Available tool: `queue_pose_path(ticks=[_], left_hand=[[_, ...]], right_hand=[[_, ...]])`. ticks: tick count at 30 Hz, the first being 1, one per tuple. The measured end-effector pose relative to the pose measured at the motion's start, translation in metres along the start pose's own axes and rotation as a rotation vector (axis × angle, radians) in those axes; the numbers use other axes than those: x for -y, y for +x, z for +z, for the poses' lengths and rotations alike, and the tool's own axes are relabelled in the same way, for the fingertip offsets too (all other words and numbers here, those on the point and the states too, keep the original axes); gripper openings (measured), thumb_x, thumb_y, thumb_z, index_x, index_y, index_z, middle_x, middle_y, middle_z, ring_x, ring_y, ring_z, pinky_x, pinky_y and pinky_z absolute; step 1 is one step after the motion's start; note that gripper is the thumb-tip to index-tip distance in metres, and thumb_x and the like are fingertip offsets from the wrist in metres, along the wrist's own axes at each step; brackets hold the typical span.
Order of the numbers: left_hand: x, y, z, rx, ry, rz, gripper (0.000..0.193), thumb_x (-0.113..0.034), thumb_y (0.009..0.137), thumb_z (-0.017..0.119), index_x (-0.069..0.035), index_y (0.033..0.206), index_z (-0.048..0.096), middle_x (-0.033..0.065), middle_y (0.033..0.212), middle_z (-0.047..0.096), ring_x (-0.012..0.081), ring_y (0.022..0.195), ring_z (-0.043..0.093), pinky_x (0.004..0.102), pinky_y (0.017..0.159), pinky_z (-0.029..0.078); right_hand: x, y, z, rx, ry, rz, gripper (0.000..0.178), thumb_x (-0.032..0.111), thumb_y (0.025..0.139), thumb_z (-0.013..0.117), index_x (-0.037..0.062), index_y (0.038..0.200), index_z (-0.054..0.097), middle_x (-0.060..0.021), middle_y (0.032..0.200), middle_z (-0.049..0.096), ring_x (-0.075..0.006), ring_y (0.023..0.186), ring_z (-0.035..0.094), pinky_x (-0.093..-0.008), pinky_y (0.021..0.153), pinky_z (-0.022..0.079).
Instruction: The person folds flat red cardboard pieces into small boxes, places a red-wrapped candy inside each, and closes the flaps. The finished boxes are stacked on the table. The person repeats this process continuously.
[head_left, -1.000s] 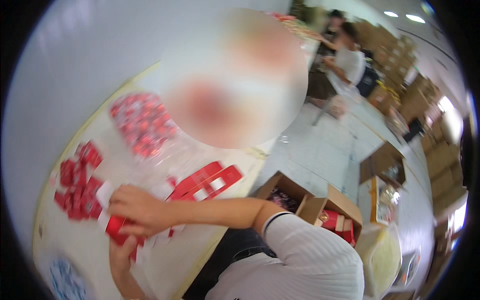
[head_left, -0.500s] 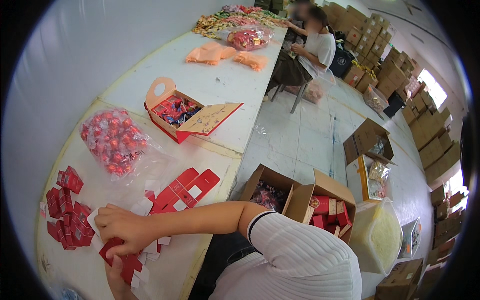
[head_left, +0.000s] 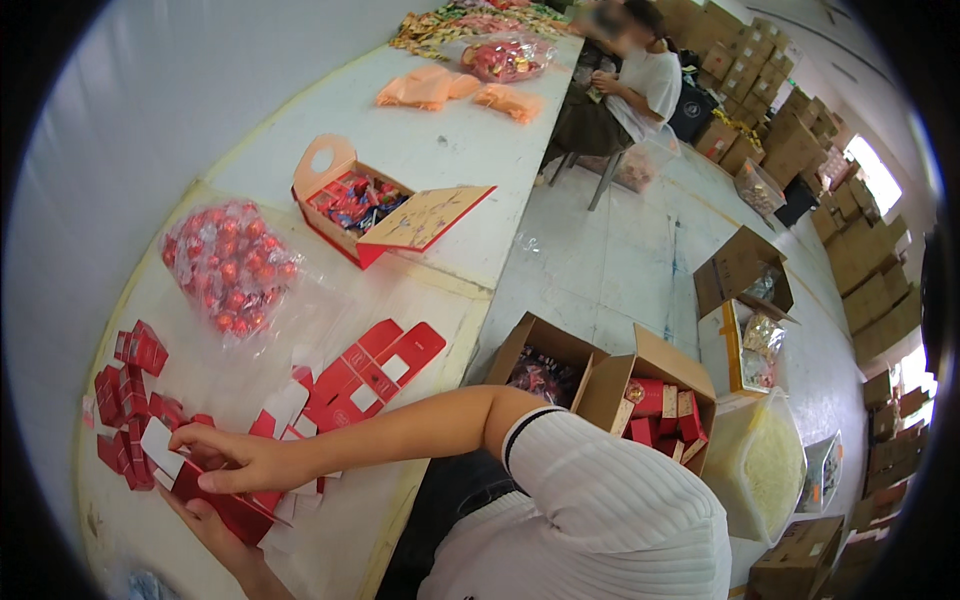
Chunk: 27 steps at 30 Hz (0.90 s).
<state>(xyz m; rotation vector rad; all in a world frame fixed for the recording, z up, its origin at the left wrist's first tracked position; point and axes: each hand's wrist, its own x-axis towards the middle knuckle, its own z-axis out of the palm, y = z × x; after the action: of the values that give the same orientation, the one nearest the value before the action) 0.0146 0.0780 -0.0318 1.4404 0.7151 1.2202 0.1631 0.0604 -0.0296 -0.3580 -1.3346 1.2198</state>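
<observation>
A small red cardboard box (head_left: 240, 518) with raised white-lined flaps is between my hands at the table's near left. My left hand (head_left: 212, 532) grips it from below, thumb along its side. My right hand (head_left: 238, 462) is over the top, fingers bent around the flap edges; part of the box is hidden under it. Just beyond lie several small folded red boxes (head_left: 130, 395) in a cluster. Flat red carton blanks (head_left: 375, 372) with white cut-outs overlap to the right of my hands, partly beneath my right forearm.
Farther along the table (head_left: 465, 255) are a clear bag of red foil-wrapped balls (head_left: 230, 262), an open gift box (head_left: 340, 225) of sweets and peach pouches (head_left: 428, 88). Cardboard cartons (head_left: 545, 355) and a clear tub (head_left: 765, 470) stand at the right. A person (head_left: 640, 95) sits farther back.
My right hand has uncurled somewhat and shifted over the box; the box has turned, showing its upright flaps. My left hand has come farther into view beneath it.
</observation>
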Motion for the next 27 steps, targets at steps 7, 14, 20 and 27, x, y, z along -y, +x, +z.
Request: queue_pose_path(ticks=[7,14,20,27], left_hand=[[0.008,-0.002,-0.003,-0.06,0.274,0.161,0.062,-0.045,0.086,0.049,-0.003,0.127,0.029,0.0113,0.124,0.036,0.0214,0.112,0.038,0.0341,0.095,0.033],[-0.017,-0.001,0.008,0.124,-0.048,0.014,0.046,-0.003,0.082,0.056,-0.006,0.121,0.032,0.0086,0.114,0.042,0.0137,0.102,0.045,0.0254,0.084,0.041],[-0.005,-0.005,0.012,0.119,0.409,0.279,0.031,-0.013,0.083,0.057,-0.004,0.11,0.045,0.0098,0.104,0.049,0.0176,0.09,0.05,0.0277,0.077,0.042],[-0.016,-0.003,0.004,0.097,0.27,0.066,0.045,-0.014,0.082,0.059,-0.006,0.118,0.032,0.013,0.11,0.048,0.018,0.094,0.051,0.0282,0.073,0.045]], right_hand=[[-0.028,-0.005,-0.003,-0.175,-0.109,0.051,0.052,0.021,0.088,0.051,0.0049,0.133,0.03,-0.0067,0.136,0.03,-0.0184,0.124,0.029,-0.0332,0.101,0.026],[-0.008,-0.003,-0.002,-0.222,0.087,0.126,0.015,0.008,0.085,0.046,0.0029,0.098,0.053,0.0002,0.091,0.051,-0.0072,0.086,0.046,-0.0228,0.076,0.039],[-0.007,-0.003,-0.01,-0.296,0.477,0.188,0.016,0.007,0.086,0.045,0.0035,0.099,0.053,-0.0055,0.093,0.056,-0.0122,0.087,0.052,-0.027,0.078,0.042],[-0.006,0.001,-0.005,-0.244,0.394,0.241,0.024,0.0,0.082,0.044,-0.0001,0.102,0.057,-0.0106,0.106,0.057,-0.0161,0.096,0.053,-0.0292,0.087,0.041]])
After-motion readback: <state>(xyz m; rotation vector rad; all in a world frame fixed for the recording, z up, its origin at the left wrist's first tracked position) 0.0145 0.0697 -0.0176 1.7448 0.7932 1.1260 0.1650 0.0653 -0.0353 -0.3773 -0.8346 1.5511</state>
